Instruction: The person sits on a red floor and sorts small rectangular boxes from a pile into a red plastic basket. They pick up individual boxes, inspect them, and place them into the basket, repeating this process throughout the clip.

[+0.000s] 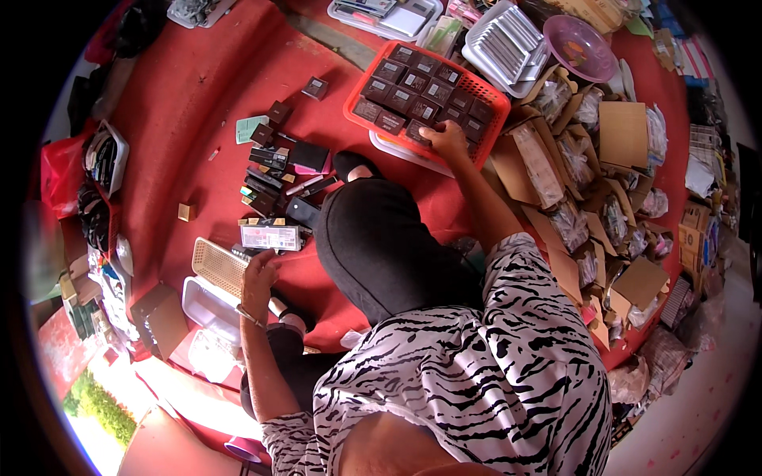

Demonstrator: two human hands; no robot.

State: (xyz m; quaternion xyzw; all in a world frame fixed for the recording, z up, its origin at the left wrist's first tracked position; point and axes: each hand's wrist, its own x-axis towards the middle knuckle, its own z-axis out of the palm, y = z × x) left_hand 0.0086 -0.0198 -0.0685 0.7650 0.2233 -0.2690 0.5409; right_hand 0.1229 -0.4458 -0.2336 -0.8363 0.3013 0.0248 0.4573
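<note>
My right hand (446,139) reaches into an orange-red plastic basket (494,103) with its fingers closed on one of the small dark brown boxes (416,132). Several more dark brown boxes (414,80) stand side by side in rows in that basket. My left hand (258,279) is low at the left, beside a beige woven-look basket (220,266), fingers loosely bent and apart, with nothing visible in them. Just beyond it lies a clear-and-white flat package (271,236). Ahead is a pile of slim black boxes and cosmetic-like items (266,182).
Loose brown boxes (315,87) and a small gold-brown box (186,212) lie on the red floor covering (262,63). Opened cardboard boxes (623,133) crowd the right side. A purple basin (580,47) and a white tray (508,47) are at the far right. White containers (208,305) stand at near left.
</note>
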